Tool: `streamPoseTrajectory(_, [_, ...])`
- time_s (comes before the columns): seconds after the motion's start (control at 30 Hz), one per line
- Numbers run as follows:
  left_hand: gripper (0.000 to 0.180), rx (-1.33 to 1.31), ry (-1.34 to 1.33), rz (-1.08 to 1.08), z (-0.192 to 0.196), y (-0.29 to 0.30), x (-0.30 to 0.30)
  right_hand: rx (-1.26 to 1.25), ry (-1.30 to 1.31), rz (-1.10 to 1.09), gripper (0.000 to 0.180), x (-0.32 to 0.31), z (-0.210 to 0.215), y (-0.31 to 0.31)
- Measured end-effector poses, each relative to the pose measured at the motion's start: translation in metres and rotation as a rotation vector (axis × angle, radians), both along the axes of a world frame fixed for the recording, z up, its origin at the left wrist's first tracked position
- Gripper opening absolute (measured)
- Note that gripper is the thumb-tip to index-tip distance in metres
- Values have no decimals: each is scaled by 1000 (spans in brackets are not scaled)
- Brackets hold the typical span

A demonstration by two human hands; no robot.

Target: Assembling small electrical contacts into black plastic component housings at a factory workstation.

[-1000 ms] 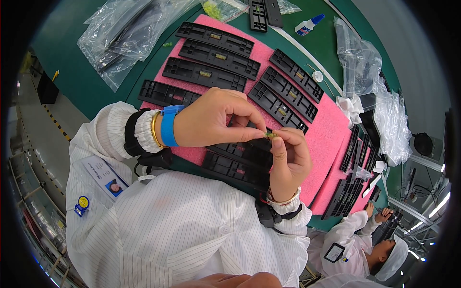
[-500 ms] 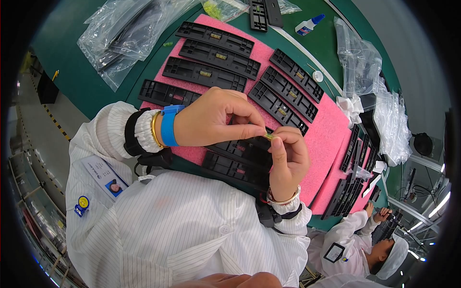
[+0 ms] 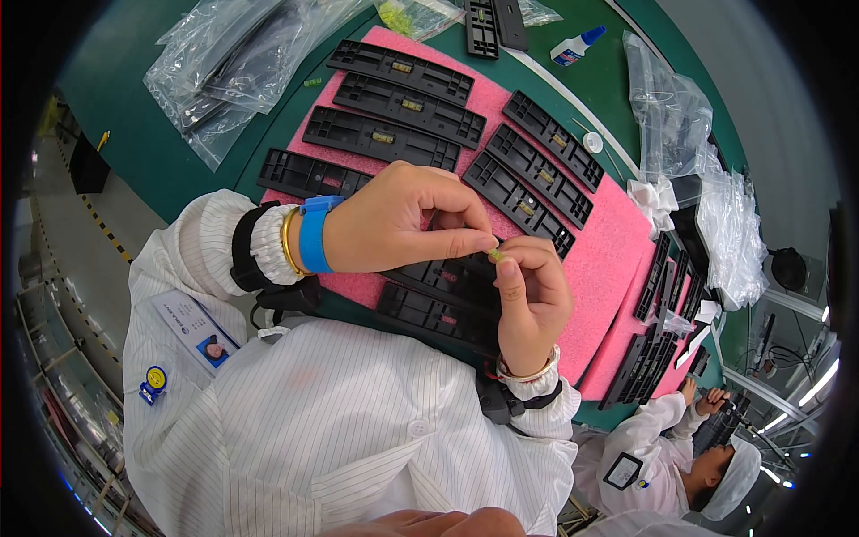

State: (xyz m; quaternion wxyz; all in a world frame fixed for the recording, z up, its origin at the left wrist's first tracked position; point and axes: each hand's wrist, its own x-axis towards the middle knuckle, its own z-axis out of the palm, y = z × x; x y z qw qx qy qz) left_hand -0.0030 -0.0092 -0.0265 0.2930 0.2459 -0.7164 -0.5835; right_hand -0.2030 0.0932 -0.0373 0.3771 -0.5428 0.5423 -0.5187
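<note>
Between my two hands is a small yellow-green level vial (image 3: 495,255). My left hand (image 3: 412,222), with a blue strap at its wrist, pinches one end between thumb and forefinger. The thumb and fingertips of my right hand (image 3: 535,291) are closed on the other end. Beneath them on the pink foam sheet (image 3: 591,259) lie long black ribbed plastic bars, partly covered by my hands. A black bar (image 3: 385,134) at the upper left has a similar vial set in its middle. Another bar (image 3: 300,172), beside my left wrist, shows a pink gap at its centre.
Clear plastic bags (image 3: 224,72) lie at the far left and more bags (image 3: 729,237) at the right. A glue bottle (image 3: 577,46) with a blue cap and a small round white pot (image 3: 591,141) are at the back. A co-worker (image 3: 662,447) sits at the lower right.
The vial has shifted slightly left and tilted between my fingertips. My right hand has moved a little to the left; my left hand is nearly still.
</note>
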Motion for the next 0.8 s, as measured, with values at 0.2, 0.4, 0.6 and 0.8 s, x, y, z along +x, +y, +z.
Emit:
streamPoseTrajectory(0.2, [9,-2,-2,-6,-1,0,0,-4,-9,-16,10,0,-1,1])
streamPoseTrajectory(0.4, [9,-2,-4,-17,0,-1,1,-22,-37,-55,11,1,-3,1])
streamPoseTrajectory(0.6, [10,0,-6,-21,-3,-1,0,-34,-44,-65,13,0,-3,1])
streamPoseTrajectory(0.8, [10,12,-31,-34,0,-1,1,2,-80,-83,14,1,-2,2])
